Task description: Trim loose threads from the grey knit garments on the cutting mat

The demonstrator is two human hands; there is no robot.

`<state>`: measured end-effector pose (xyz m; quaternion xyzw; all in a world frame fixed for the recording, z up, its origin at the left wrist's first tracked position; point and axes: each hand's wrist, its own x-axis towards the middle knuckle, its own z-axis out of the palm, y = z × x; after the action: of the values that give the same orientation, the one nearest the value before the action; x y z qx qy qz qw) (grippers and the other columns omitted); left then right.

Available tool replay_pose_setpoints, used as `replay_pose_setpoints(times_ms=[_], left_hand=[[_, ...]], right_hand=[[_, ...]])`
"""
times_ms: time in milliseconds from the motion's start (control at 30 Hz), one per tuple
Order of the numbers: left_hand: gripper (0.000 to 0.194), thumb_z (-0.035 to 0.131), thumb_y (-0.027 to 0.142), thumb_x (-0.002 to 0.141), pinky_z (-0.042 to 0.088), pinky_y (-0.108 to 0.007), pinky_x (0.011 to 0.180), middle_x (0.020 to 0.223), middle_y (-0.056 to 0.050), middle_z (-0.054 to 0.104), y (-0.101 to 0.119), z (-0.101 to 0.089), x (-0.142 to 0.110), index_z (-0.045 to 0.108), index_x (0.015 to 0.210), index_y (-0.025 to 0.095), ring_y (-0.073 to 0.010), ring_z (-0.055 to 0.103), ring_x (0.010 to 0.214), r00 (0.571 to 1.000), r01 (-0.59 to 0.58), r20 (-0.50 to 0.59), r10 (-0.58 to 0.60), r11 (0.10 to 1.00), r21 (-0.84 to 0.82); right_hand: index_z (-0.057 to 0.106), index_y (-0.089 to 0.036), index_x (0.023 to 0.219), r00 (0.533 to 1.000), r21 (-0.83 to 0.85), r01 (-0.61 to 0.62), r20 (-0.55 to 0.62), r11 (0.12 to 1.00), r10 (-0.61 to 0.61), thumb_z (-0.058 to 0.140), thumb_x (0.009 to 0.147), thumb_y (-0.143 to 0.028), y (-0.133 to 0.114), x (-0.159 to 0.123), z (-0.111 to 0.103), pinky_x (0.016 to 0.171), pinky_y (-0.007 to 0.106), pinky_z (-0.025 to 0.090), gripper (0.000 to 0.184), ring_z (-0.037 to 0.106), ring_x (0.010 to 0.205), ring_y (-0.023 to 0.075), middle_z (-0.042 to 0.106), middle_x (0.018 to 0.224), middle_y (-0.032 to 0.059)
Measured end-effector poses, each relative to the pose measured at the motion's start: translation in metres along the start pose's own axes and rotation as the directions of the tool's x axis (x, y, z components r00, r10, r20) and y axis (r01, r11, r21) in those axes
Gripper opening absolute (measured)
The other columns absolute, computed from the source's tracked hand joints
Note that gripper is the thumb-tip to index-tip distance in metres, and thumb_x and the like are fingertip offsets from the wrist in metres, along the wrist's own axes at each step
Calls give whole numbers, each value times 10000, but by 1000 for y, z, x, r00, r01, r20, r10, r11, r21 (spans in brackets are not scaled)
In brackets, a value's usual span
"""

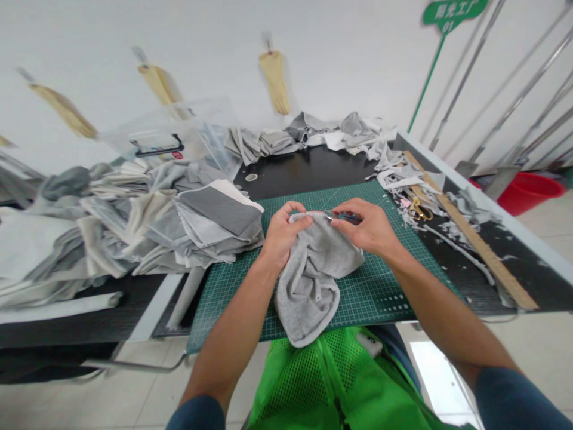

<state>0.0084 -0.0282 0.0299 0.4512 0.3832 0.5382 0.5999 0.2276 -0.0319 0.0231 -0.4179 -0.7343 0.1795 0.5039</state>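
Observation:
A grey knit cloth piece [308, 286] with a stitched edge hangs bunched over the green cutting mat [233, 298], its lower end reaching past the mat's front edge. My left hand [284, 230] pinches its top edge between thumb and fingers. In my right hand [369, 227] is a small dark-handled tool, apparently thread snips [351, 217], with its metal tip against the cloth's upper edge. The fingers partly cover the tool, so whether its blades are apart does not show.
Heaps of grey and white cloth [215, 209] lie at left, by a clear plastic box [170, 131]. Along the right are fabric scraps [389, 158], gold-handled scissors [421, 209] and a long wooden ruler [474, 239]. A tape roll [251, 177] lies behind the mat.

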Motion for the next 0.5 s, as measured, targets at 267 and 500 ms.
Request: replay_pose_setpoints(times_ms=[267,500], left_hand=[[465,964,322,655,458,-213,534,694,42,688,-2,3,-3,631,967,229,-125,614,555,999,-50,-6,50,995,86],[475,963,321,656,483,-217,561,722,36,699,-2,6,-5,645,995,224,-124,626,576,999,-42,3,42,997,69]], right_hand=[[856,-238,1005,996,-36,84,-27,996,-85,827,883,-284,0,0,1,834,382,611,134,769,954,249,834,1011,71],[852,-252,998,995,-28,91,-41,995,-92,846,877,-288,-7,-2,3,827,389,617,126,761,928,249,832,1003,66]])
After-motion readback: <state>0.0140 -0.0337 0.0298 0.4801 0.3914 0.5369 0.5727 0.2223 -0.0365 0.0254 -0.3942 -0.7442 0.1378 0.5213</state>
